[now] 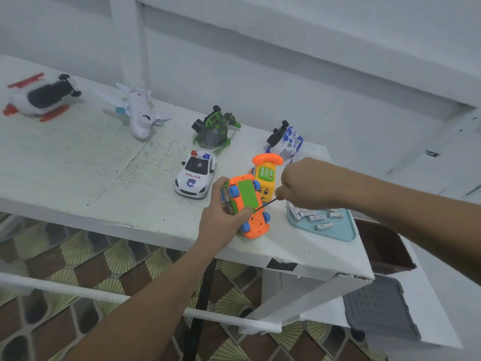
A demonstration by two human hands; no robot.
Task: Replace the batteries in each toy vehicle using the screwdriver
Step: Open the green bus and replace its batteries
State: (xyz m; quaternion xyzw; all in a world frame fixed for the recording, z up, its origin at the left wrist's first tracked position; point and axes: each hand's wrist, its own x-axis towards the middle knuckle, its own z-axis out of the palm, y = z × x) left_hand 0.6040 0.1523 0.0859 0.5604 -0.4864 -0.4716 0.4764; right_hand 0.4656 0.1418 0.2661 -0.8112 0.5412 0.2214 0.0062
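My left hand [221, 217] grips an orange toy car [248, 208] turned belly-up, with blue wheels and a green battery cover facing me. My right hand [307, 185] is closed around a thin screwdriver [265, 205]; its tip touches the lower right corner of the green cover. A pale blue tray [338, 234] with several white batteries [316, 217] lies to the right, under my right wrist. A yellow toy phone car [265, 175] with an orange handset stands just behind the orange car.
On the white table [78, 165] stand a police car [196, 177], a green-black vehicle [214, 127], a blue-white vehicle [286, 139], a white plane [139, 112] and a red-white helicopter [39, 96]. The table's front edge runs just below my hands. A grey bin [380, 308] sits lower right.
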